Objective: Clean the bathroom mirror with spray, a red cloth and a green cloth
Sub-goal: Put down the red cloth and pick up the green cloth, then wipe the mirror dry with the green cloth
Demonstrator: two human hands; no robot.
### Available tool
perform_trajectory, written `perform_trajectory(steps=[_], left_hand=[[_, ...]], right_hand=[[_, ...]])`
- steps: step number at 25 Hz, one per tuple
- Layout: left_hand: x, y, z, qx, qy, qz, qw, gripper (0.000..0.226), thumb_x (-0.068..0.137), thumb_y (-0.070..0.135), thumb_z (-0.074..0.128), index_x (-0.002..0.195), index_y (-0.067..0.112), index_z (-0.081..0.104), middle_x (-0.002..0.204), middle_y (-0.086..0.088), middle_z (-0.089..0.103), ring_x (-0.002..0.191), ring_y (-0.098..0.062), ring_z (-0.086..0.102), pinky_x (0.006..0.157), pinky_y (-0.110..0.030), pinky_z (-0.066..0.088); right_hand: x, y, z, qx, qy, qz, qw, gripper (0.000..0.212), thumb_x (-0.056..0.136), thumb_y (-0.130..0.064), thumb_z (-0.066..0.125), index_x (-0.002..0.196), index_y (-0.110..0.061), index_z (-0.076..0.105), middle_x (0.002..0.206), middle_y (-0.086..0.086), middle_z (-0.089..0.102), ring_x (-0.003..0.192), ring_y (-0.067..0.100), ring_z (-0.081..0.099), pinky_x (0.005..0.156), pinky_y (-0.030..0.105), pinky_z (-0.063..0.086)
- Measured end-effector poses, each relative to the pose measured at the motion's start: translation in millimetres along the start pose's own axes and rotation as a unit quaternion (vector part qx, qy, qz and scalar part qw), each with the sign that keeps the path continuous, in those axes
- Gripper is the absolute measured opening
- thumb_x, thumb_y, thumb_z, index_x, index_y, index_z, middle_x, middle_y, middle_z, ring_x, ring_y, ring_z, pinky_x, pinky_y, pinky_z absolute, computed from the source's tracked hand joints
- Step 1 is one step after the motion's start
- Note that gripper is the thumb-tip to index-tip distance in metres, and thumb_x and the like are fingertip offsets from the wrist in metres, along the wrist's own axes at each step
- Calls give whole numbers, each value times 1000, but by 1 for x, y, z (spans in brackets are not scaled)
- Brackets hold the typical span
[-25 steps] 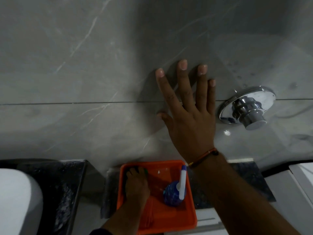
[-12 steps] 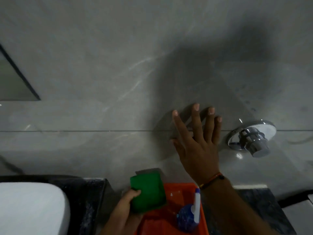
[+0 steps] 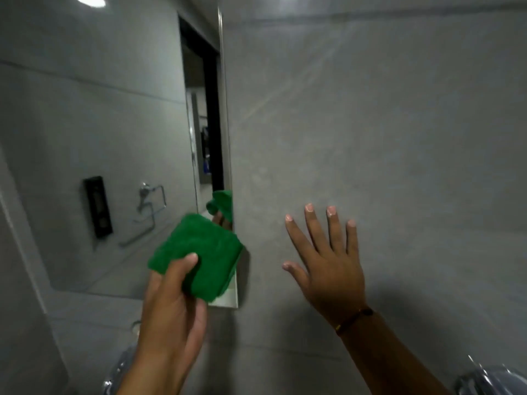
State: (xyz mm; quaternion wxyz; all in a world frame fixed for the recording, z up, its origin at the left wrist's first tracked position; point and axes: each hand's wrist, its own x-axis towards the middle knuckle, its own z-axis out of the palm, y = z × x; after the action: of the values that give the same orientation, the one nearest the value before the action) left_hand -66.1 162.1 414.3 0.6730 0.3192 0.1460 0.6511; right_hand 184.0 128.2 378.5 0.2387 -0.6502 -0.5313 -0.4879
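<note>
My left hand (image 3: 171, 306) grips a folded green cloth (image 3: 199, 255) and holds it up at the lower right corner of the bathroom mirror (image 3: 114, 124). The cloth and my fingers are reflected in the glass near the mirror's right edge. My right hand (image 3: 328, 260) lies flat on the grey wall tile to the right of the mirror, fingers spread, holding nothing. A thread bracelet sits on that wrist. The spray bottle and the red cloth are out of view.
The mirror reflects a dark doorway, a black wall panel and a chrome towel ring. A chrome wall knob (image 3: 490, 380) shows at the bottom right corner. Part of a chrome tap (image 3: 119, 366) shows at the bottom left.
My left hand took the green cloth out of the orange tray and raised it to the mirror. My view swung up and left; the tray and spray bottle dropped out of sight.
</note>
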Motion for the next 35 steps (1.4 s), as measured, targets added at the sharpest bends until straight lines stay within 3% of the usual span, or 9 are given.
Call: perform_trajectory(steps=[4,8,11,13,15,23,25,29,35], left_hand=[[59,88,90,199,-13,313,929,26,84,15,68,101,27,53,96,2,66,80,-1,68,69,-25,56],[112,119,174,353,-78,497,789,32,79,8,61,107,14,47,128,-13,49,102,-9,55,81,-19,52],[137,120,218,446,-123,493,737,43,89,7,57,131,9,48,145,-19,47,126,-27,54,108,-41,52],[149,114,228,533,-113,495,677,55,94,20,58,145,12,42,165,-19,35,153,-38,34,126,-57,29],[158,108,227,600,-98,545,577,78,94,39,60,159,9,28,174,-19,12,162,-38,9,133,-51,7],[192,142,243,694,-51,582,421,75,108,58,17,168,14,10,177,-12,3,164,-29,0,131,-45,-3],[195,141,244,696,-43,591,405,72,108,56,15,168,16,10,177,-11,3,164,-30,0,131,-46,-3],[203,145,254,665,-45,583,464,67,110,51,18,168,20,8,178,-8,0,164,-28,-4,130,-42,-7],[233,186,232,640,-32,592,489,62,111,48,14,167,21,12,177,-6,7,164,-26,-1,132,-43,-1]], right_hand=[[80,-15,-28,-5,-9,-4,1000,95,95,-69,65,174,-34,27,183,7,23,168,39,13,134,59,5],[137,-9,-53,-9,14,-7,1000,94,90,-65,75,171,-32,38,180,7,34,166,41,28,132,58,9],[164,-7,-63,-5,19,-3,1000,89,94,-62,72,171,-32,38,180,6,33,167,41,29,135,58,11],[175,-7,-64,-1,24,3,1000,87,97,-63,68,171,-32,36,181,6,31,168,39,26,135,60,14],[179,-5,-63,6,26,7,1000,86,97,-65,64,172,-33,35,182,6,29,168,39,24,136,60,13],[180,-1,-49,-15,57,0,998,82,102,-73,40,173,-33,31,182,7,28,168,38,23,135,57,9],[181,-2,-45,-10,63,3,998,82,101,-73,36,173,-33,33,181,7,30,168,38,23,135,58,10],[185,-8,-39,3,98,14,995,79,103,-72,36,171,-32,37,179,8,34,167,39,22,134,59,13],[198,-18,-29,16,127,30,991,78,103,-67,43,173,-35,30,180,5,29,169,39,19,136,60,10]])
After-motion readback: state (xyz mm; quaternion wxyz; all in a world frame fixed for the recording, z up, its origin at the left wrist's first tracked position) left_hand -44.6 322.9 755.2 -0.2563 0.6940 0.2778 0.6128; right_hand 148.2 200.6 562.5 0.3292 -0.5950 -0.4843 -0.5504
